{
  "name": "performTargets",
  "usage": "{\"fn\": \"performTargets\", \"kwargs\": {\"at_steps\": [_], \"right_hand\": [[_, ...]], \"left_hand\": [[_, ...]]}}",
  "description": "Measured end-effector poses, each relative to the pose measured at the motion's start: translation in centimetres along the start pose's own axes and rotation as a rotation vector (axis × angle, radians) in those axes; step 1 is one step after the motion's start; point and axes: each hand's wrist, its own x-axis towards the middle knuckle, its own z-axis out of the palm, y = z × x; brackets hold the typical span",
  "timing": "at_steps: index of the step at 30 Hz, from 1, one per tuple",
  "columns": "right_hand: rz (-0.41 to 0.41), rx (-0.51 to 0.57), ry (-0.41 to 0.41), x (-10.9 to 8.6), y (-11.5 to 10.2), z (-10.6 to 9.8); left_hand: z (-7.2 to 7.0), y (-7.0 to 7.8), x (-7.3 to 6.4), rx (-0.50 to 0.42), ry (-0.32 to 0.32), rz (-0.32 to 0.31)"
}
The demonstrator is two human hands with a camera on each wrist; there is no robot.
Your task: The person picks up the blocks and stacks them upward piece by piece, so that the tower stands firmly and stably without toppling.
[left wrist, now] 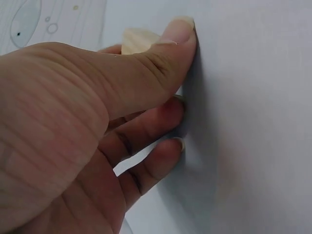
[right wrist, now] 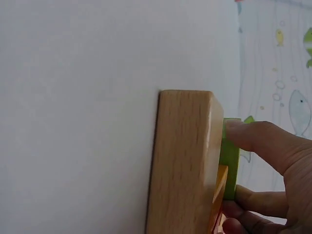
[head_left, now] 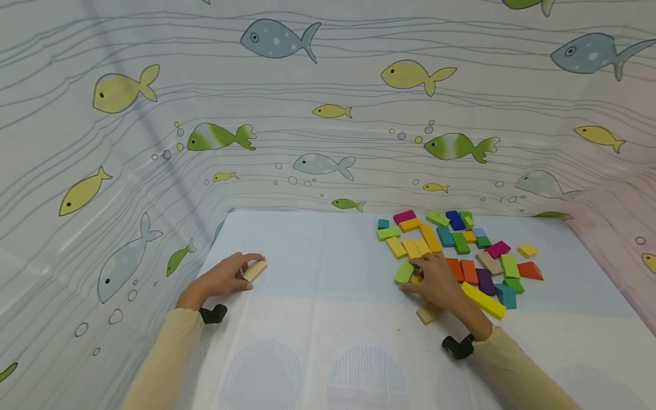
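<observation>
On the left part of the white-covered table, my left hand (head_left: 225,277) holds a pale natural-wood block (head_left: 254,271) between thumb and fingers. In the left wrist view the thumb covers most of that wood block (left wrist: 139,40), and the fingertips are close to the tabletop. At the left edge of a pile of coloured blocks, my right hand (head_left: 438,282) pinches a light green block (head_left: 404,273), thumb at one end and fingers at the other. An orange block (right wrist: 220,190) lies beside the green one. Nearer the wrist is a longer wooden block (right wrist: 183,161), partly under the hand in the head view.
Several blocks lie spread to the right, among them a long yellow block (head_left: 483,300), a red-orange wedge (head_left: 530,270), a purple block (head_left: 485,282) and a magenta block (head_left: 404,216). A fish-patterned sheet (head_left: 328,131) encloses the table (head_left: 328,330) at the back and sides.
</observation>
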Motion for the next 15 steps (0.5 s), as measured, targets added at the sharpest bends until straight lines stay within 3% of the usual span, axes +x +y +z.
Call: {"fn": "performTargets", "kwargs": {"at_steps": [8, 11, 15], "right_hand": [[-0.053, 0.063, -0.012, 0.0, -0.8, -0.1], [-0.082, 0.105, -0.031, -0.1, -2.0, -0.2], [-0.132, 0.14, -0.056, -0.3, -4.5, 0.3]], "left_hand": [[1.4, 1.1, -0.5, -0.024, 0.088, -0.016], [2.4, 2.8, -0.7, -0.036, 0.118, 0.01], [3.8, 5.8, -0.5, -0.037, 0.14, 0.096]]}}
